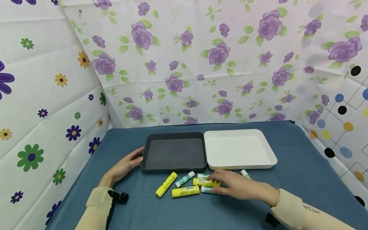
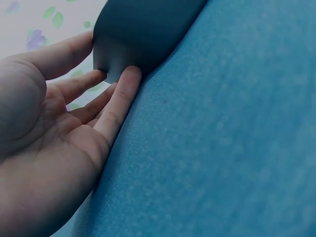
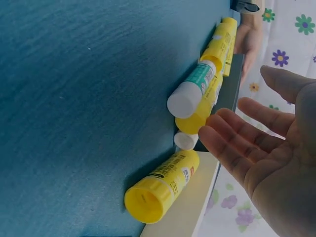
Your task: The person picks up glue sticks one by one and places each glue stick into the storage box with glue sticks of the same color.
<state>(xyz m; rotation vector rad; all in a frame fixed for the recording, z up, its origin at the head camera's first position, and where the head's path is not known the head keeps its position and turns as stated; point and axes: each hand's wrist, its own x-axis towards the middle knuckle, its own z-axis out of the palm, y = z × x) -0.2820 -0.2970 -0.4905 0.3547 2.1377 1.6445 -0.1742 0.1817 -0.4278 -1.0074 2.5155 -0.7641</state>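
My left hand (image 1: 125, 167) is at the left side of the dark grey tray (image 1: 145, 166), its extended fingers touching the outer wall. In the left wrist view, fingertips (image 2: 131, 76) rest against the tray's corner (image 2: 143, 34). Over the glue sticks hovers my right hand (image 1: 234, 184), fingers loosely bent with a gap to the thumb. Beneath it lie a yellow glue stick (image 1: 202, 182) and two teal-and-white ones, partly hidden. The right wrist view shows the palm (image 3: 281, 163) holding nothing, with fingertips close to a yellow glue stick (image 3: 200, 113).
A white tray (image 1: 271, 164) stands against the dark tray's right side. Left of the right hand lie two yellow glue sticks (image 1: 166, 184) and a teal-and-white one (image 1: 185, 179). Another white-capped stick (image 1: 244, 173) shows behind the right hand. Blue cloth (image 1: 143, 212) covers the table; patterned fabric (image 1: 195, 64) hangs behind.
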